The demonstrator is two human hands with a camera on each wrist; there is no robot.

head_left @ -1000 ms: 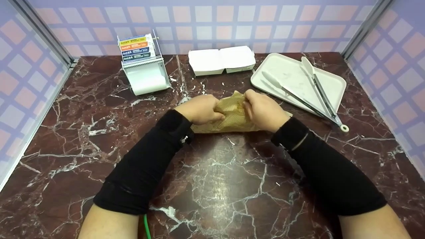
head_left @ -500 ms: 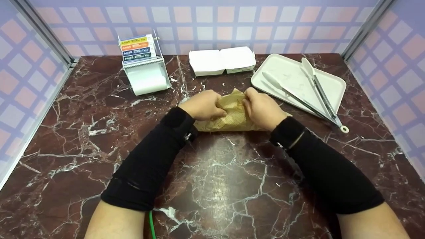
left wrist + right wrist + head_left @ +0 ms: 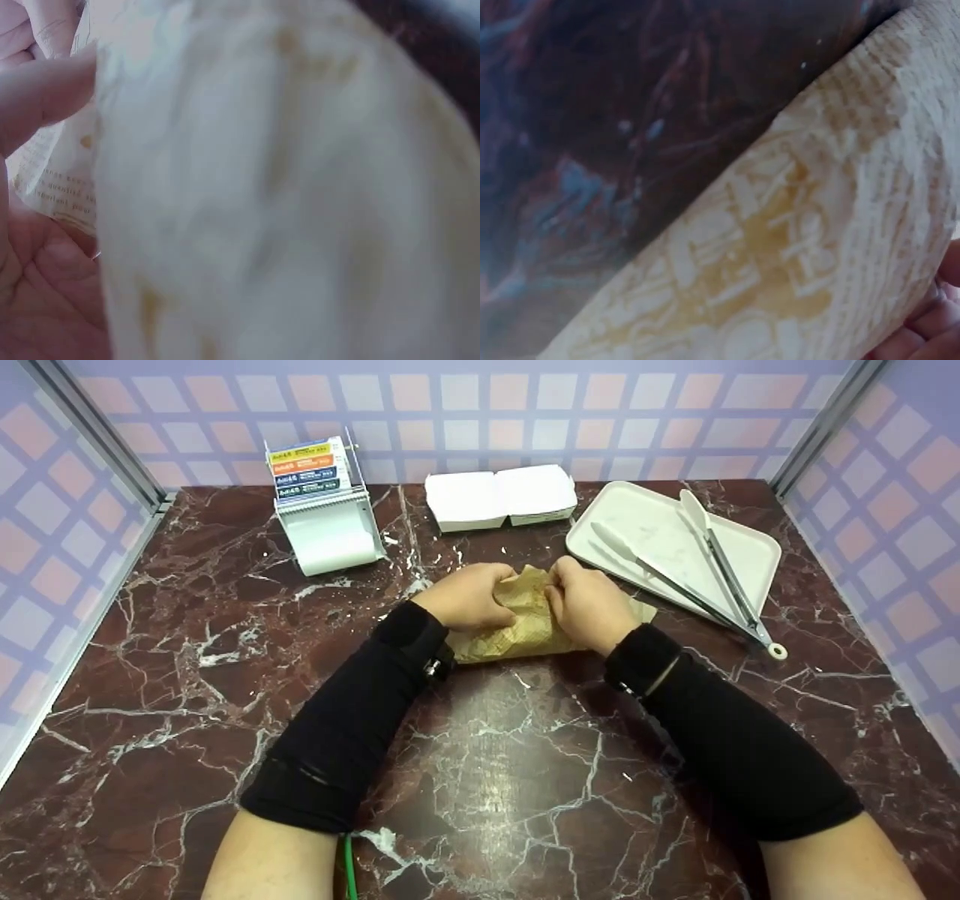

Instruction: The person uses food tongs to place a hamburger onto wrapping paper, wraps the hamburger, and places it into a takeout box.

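A sheet of brown printed wrapping paper (image 3: pixel 531 619) lies crumpled and folded on the table in the head view. My left hand (image 3: pixel 471 598) grips its left part, the thumb in front and the fingers behind. At the upper right edge, my right hand (image 3: pixel 592 604) pinches the paper between thumb and curled fingers. Up close in the left wrist view, the wrapping paper (image 3: pixel 285 187) is blurred and hides much of the left hand. The right wrist view shows lettering on the paper (image 3: pixel 780 247). Whether anything lies inside the paper cannot be seen.
An open white takeaway box (image 3: pixel 501 499) stands behind the hands. On the right, tongs (image 3: pixel 697 577) lie across a white tray (image 3: pixel 754 540). A dispenser (image 3: pixel 330 525) with a white roll and label boxes stands back left. White scraps dot the marbled table (image 3: pixel 495 780).
My left hand has moved slightly right, its thumb now farther from the fingers. My right hand keeps its pinch on the wrapping paper, whose right corner shows more.
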